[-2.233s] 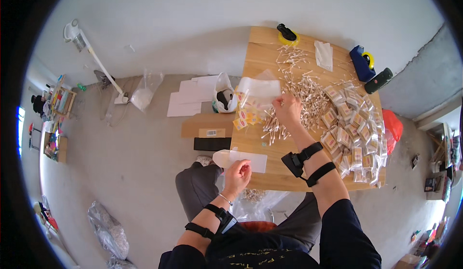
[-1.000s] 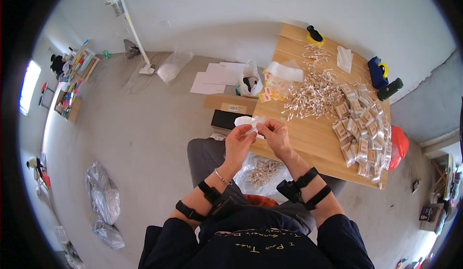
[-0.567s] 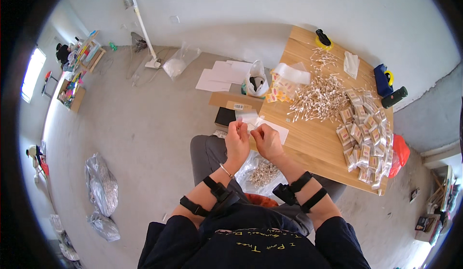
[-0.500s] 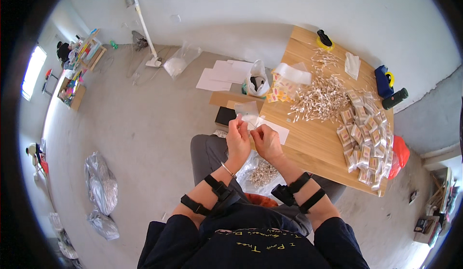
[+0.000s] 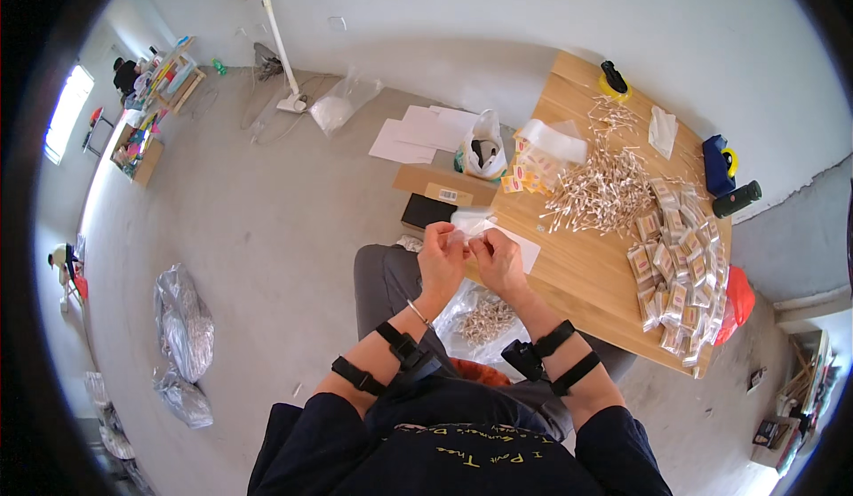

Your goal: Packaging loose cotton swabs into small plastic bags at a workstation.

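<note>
My left hand [image 5: 442,263] and my right hand [image 5: 500,263] meet at the near left corner of the wooden table [image 5: 577,269]. The fingertips of both are pinched on a small clear plastic bag [image 5: 458,237]; whether anything is inside it I cannot tell. Just beyond the fingers lie a translucent plastic sheet [image 5: 473,218] and white paper [image 5: 520,245]. A loose heap of cotton swabs [image 5: 600,192] spreads over the table to the right. Below my hands, an open plastic bag with more cotton swabs [image 5: 484,320] rests at my lap.
Filled small packets [image 5: 675,274] pile at the table's right edge. Behind stand a tape dispenser [image 5: 718,165], a dark cylinder [image 5: 737,198] and a tape roll [image 5: 613,83]. A black box [image 5: 428,212] and a white bag [image 5: 482,148] are left of the table.
My hands have come slightly closer together around the clear plastic. The translucent piece above the fingers now sits lower and flatter. The whole view has shifted a little.
</note>
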A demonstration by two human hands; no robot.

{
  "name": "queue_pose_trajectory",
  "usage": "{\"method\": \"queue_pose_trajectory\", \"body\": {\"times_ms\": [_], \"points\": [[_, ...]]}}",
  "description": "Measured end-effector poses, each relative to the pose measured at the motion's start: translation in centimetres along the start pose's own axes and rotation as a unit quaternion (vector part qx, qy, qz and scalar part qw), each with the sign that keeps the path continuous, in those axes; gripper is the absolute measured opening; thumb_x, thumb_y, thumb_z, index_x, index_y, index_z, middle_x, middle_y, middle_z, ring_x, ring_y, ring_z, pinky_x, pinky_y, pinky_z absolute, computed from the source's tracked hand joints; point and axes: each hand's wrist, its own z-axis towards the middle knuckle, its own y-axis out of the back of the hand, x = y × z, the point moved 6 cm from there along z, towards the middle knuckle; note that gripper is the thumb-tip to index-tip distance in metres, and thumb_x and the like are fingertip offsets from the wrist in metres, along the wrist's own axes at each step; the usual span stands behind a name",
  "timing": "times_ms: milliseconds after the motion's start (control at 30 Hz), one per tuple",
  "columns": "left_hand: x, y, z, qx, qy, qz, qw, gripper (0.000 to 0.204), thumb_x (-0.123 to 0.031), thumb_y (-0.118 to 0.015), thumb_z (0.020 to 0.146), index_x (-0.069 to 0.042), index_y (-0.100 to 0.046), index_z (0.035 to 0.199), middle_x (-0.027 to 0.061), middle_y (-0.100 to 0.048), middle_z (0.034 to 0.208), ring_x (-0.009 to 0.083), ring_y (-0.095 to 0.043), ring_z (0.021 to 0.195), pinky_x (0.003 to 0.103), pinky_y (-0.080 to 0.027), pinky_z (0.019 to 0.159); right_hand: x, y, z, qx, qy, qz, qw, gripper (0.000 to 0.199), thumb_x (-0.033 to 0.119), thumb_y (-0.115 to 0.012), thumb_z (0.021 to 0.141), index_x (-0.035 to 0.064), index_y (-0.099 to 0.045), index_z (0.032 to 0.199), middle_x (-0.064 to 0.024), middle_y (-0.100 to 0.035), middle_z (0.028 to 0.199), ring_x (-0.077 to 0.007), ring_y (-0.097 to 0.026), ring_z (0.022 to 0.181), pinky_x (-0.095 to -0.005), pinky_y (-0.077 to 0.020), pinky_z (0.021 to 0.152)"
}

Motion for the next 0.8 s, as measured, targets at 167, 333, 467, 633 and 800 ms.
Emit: {"method": "queue_pose_trajectory", "body": {"times_ms": [167, 333, 467, 633, 800], "points": [[1.6, 0.9, 0.6, -0.077, 0.083, -0.011, 0.994, 0.019, -0.011, -0.069, 0.088, -0.002, -0.052, 0.092, 0.0053, -0.061, 0.072, 0.0099, -0.060, 0.062, 0.024, -0.049, 0.056, -2.0, -1.0, -0.2, 0.004, -0.030, -0.069, 0.997, 0.015, 0.010, -0.066, 0.083, 0.0009, -0.058, 0.075, -0.0173, -0.061, 0.075, -0.0363, -0.062, 0.073, -0.0425, -0.0485, 0.064], [3.9, 1.5, 0.8, -0.083, 0.050, 0.030, 0.995, 0.018, -0.010, -0.069, 0.087, -0.003, -0.052, 0.089, 0.0037, -0.061, 0.072, 0.0092, -0.059, 0.060, 0.025, -0.048, 0.052, -1.1, -0.9, 1.2, -0.053, 0.008, -0.126, 0.991, 0.009, 0.012, -0.068, 0.081, 0.0067, -0.061, 0.082, -0.0095, -0.061, 0.085, -0.0318, -0.062, 0.080, -0.0417, -0.0507, 0.065], [4.4, 1.4, 2.1, -0.070, -0.008, 0.062, 0.996, 0.015, -0.008, -0.066, 0.089, -0.004, -0.053, 0.095, 0.0047, -0.062, 0.077, 0.0087, -0.060, 0.064, 0.024, -0.049, 0.053, -1.3, -1.8, 2.9, -0.035, 0.134, -0.192, 0.972, 0.005, 0.011, -0.067, 0.080, 0.0086, -0.063, 0.083, -0.0072, -0.062, 0.084, -0.0297, -0.063, 0.079, -0.0413, -0.0513, 0.066], [5.8, 1.3, 3.8, -0.116, 0.064, -0.101, 0.986, 0.018, -0.004, -0.061, 0.090, -0.002, -0.052, 0.105, 0.0068, -0.064, 0.086, 0.0098, -0.061, 0.075, 0.025, -0.050, 0.065, -3.9, -2.8, 6.5, -0.005, 0.111, -0.182, 0.977, 0.004, 0.010, -0.068, 0.078, 0.0095, -0.067, 0.082, -0.0063, -0.065, 0.083, -0.0287, -0.064, 0.080, -0.0388, -0.0519, 0.067], [9.9, 1.6, 4.4, -0.129, 0.300, -0.220, 0.919, 0.020, -0.013, -0.060, 0.093, 0.000, -0.056, 0.107, 0.0058, -0.065, 0.090, 0.0100, -0.060, 0.079, 0.023, -0.049, 0.069, -5.6, -5.0, 7.8, 0.043, 0.128, -0.172, 0.976, 0.003, 0.012, -0.068, 0.076, 0.0110, -0.068, 0.079, -0.0058, -0.067, 0.083, -0.0283, -0.063, 0.085, -0.0391, -0.0517, 0.072]]}}
